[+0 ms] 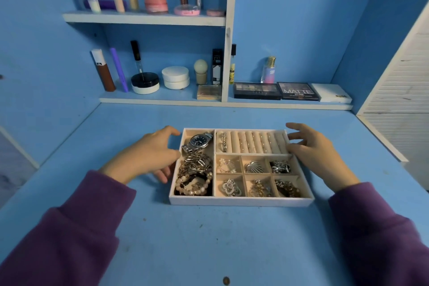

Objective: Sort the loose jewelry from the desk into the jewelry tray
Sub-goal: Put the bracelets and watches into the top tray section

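A white jewelry tray [239, 201] with beige compartments sits mid-desk. Its long left compartment holds a silver watch [200, 141], chain bracelets [196, 165] and pearl bracelets [193, 186]. The ring rolls [253, 143] at the back hold rings at their left end. Six small cells hold earrings and brooches, among them a shell-shaped piece [253, 166]. My left hand [148, 154] lies at the tray's left side with relaxed fingers, holding nothing. My right hand [315, 150] is at the tray's right wall, fingers spread, touching its rim. No loose jewelry shows on the desk.
The blue desk [209, 239] runs to a low shelf [222, 102] holding eyeshadow palettes [256, 90], jars and bottles. An upper shelf [144, 18] carries more cosmetics. A white slatted panel [401, 90] stands at the right.
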